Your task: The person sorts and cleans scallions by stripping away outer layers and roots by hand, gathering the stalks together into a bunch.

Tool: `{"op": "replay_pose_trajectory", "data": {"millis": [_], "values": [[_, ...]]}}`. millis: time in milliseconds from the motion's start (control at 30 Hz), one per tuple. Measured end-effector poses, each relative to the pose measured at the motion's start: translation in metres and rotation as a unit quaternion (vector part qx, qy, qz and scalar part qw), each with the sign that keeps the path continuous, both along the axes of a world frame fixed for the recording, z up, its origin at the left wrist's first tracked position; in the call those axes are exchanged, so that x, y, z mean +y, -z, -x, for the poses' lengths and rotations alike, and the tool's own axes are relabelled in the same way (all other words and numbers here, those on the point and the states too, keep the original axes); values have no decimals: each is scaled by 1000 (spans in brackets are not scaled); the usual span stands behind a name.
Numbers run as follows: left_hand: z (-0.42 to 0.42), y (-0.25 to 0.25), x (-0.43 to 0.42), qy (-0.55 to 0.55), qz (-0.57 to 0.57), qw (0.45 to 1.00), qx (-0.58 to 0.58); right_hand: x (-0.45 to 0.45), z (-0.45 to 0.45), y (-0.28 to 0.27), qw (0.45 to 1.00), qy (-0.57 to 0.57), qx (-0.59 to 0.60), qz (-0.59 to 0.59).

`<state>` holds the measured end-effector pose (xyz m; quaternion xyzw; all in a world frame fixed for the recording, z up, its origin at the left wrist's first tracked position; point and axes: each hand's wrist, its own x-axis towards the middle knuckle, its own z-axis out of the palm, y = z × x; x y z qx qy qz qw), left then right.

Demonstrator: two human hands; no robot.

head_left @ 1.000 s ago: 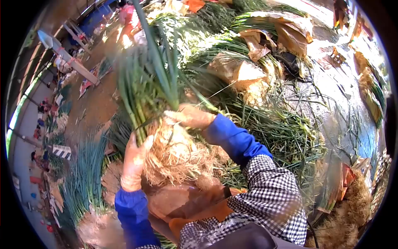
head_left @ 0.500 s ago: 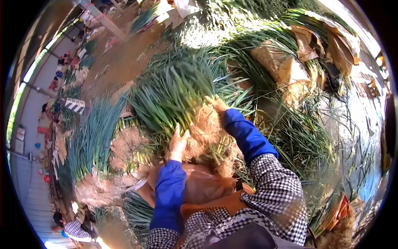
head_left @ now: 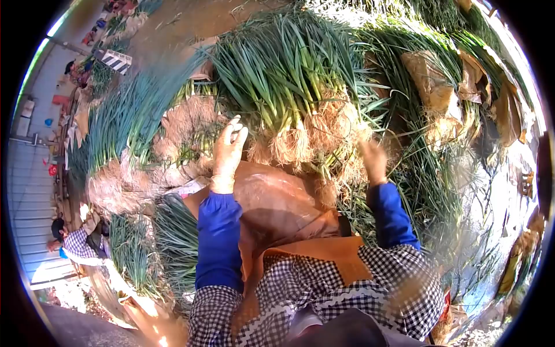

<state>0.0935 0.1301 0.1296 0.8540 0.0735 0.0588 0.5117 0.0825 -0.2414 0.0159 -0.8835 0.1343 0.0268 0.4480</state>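
A large bunch of leafy green stalks [head_left: 289, 69], like green garlic or leeks, lies in front of me with its leaves fanned away. Its pale hairy roots [head_left: 292, 143] point toward my body. My left hand [head_left: 229, 151] is raised just left of the roots, fingers bent and apart, with nothing in it. Beside the right end of the roots is my right hand [head_left: 373, 161]; it is blurred, its fingers look loosely apart, and no stalk shows in it. A brown apron [head_left: 272, 194] covers my lap below the roots.
More stalks with roots lie in a heap [head_left: 130, 121] on the left. Paper-wrapped bundles [head_left: 430, 87] are at the upper right, near loose leaves [head_left: 430, 191]. A striped marker board [head_left: 117, 61] stands at the upper left. Another person [head_left: 81, 243] sits at the lower left.
Both hands have let go of the bunch and moved apart, the left one leftward and the right one rightward. The bunch now lies flatter and more spread out. The camera view has shifted.
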Motion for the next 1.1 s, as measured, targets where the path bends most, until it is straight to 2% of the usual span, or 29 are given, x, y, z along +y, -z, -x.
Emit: {"op": "replay_pose_trajectory", "data": {"millis": [33,67,100,133,167,233,300,333,367,400,433,500,567,600,633,667,700,733,767,800,833,867,900,933,967,1000,1033,1067,1100], "values": [[7,-6,0,-3,16,1000,-6,22,32,23,1000,4,-6,-23],[11,-2,-1,27,50,998,-42,36,49,19,989,-96,100,-45],[16,5,-4,57,83,992,-76,56,59,9,968,-172,171,73],[19,8,-7,87,66,989,-103,75,66,16,964,-208,155,66],[26,0,-17,88,80,991,-67,86,66,13,964,-205,170,22],[35,7,-29,91,104,990,-37,97,45,70,963,-160,207,71],[42,11,-39,117,52,991,-35,75,23,169,903,-396,43,164],[45,8,-47,115,43,992,-38,68,33,115,850,-434,10,300],[47,5,-57,114,37,992,-41,52,31,119,894,-366,5,258],[43,11,-63,128,-22,984,-122,33,39,82,947,-303,100,41],[52,-13,-75,128,19,988,-86,13,52,34,941,-217,186,-179],[43,-6,-88,176,-39,971,-159,-31,84,1,918,-358,84,-150],[40,12,-107,203,76,976,2,-35,130,-83,905,-261,277,-187],[44,33,-121,236,89,968,2,-64,154,-75,908,-411,66,-59],[58,15,-136,285,19,955,82,-98,176,-69,830,-532,-151,76],[71,21,-155,319,-11,947,41,-113,202,-85,876,-476,-67,29],[85,26,-170,326,-162,896,-254,-105,217,-138,906,-422,41,-7],[98,30,-187,411,-236,833,-284,-96,230,-191,926,-349,139,-39],[113,12,-201,492,-289,758,-316,-83,242,-228,926,-361,108,-30],[124,2,-224,522,-349,710,-320,-71,255,-266,925,-371,77,-21],[130,-20,-238,549,-299,698,-348,-66,267,-285,940,-320,120,9],[130,29,-290,419,-259,700,-517,-61,280,-304,949,-267,164,36],[134,6,-291,522,-92,731,-430,-64,290,-320,939,-171,296,44],[135,-4,-306,536,-20,736,-412,-67,299,-335,905,-67,415,58],[130,-14,-331,514,10,736,-440,-82,308,-343,902,-84,419,59],[121,-30,-358,475,18,733,-486,-61,308,-372,919,-48,389,47],[106,-47,-396,410,10,732,-544,-61,317,-382,933,-21,358,28],[81,-43,-463,339,-36,737,-583,-62,326,-392,946,5,325,9],[75,-110,-405,300,29,684,-664,-62,331,-390,977,-6,212,-4]]}}
